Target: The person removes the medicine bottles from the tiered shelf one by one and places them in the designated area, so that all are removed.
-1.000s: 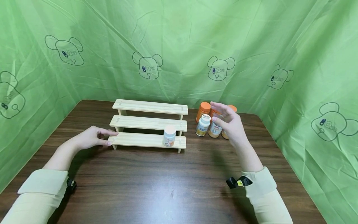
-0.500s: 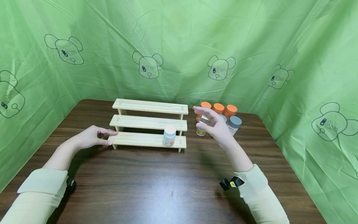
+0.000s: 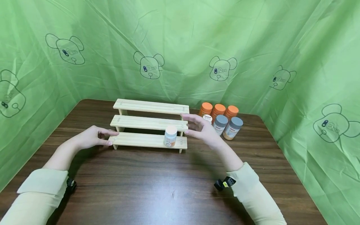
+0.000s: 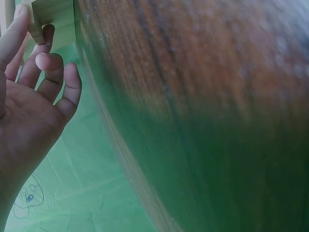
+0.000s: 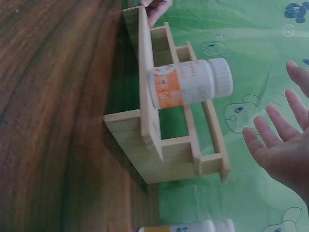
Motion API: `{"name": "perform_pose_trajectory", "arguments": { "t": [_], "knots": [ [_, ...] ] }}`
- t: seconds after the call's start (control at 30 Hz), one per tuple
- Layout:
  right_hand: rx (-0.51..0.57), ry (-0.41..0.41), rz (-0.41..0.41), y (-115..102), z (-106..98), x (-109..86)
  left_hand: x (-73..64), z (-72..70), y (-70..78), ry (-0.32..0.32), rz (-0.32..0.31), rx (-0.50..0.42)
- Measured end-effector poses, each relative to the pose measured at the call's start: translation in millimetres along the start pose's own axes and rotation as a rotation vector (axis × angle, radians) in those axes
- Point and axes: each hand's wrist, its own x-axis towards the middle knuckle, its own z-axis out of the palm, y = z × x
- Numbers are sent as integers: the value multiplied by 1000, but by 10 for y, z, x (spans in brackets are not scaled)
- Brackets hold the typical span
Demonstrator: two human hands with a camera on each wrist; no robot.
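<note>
A three-step wooden display rack (image 3: 140, 122) stands on the dark wood table. At the left end of its lowest step, my left hand (image 3: 91, 138) pinches the board between thumb and fingers; the left wrist view shows the fingertips at the board (image 4: 35, 24). One white pill bottle (image 3: 170, 137) with an orange-and-white label stands upright near the right end of that step. My right hand (image 3: 204, 129) hovers by the rack's right end, fingers spread and holding nothing. In the right wrist view this hand (image 5: 285, 140) is apart from the bottle (image 5: 186, 84).
Right of the rack stand three orange-capped bottles (image 3: 219, 109) in a back row. Two grey-capped bottles (image 3: 232, 128) are in front of them. A white-capped bottle (image 3: 207, 118) is partly hidden behind my right hand. Green cloth (image 3: 180, 37) hangs around the table.
My right hand has moved left from over the bottle group to the rack's right end, uncovering the grey-capped bottles. My left hand and the bottle on the rack have stayed put.
</note>
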Motion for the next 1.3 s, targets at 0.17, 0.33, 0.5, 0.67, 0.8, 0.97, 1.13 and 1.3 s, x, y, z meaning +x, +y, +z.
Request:
{"name": "perform_pose_trajectory", "arguments": {
  "t": [0.17,0.33,0.5,0.67,0.8,0.97,1.13,1.3],
  "knots": [
    [23,-21,11,74,88,29,-3,0,3,7,8,4],
    [28,-30,35,34,198,32,7,5,-9,5,0,13],
    [16,-30,58,55,280,44,18,3,-17,-6,-3,-8],
    [-11,-37,68,109,335,75,18,6,-28,-11,0,-34],
    [-20,-40,78,130,378,95,18,9,-30,-11,16,-43],
    [-8,-36,123,177,413,94,22,13,-30,-9,18,-57],
    [-3,-17,129,221,428,100,18,12,-40,-7,25,-45],
    [-16,-4,141,229,436,102,20,18,-51,-12,30,-46]
  ]
}}
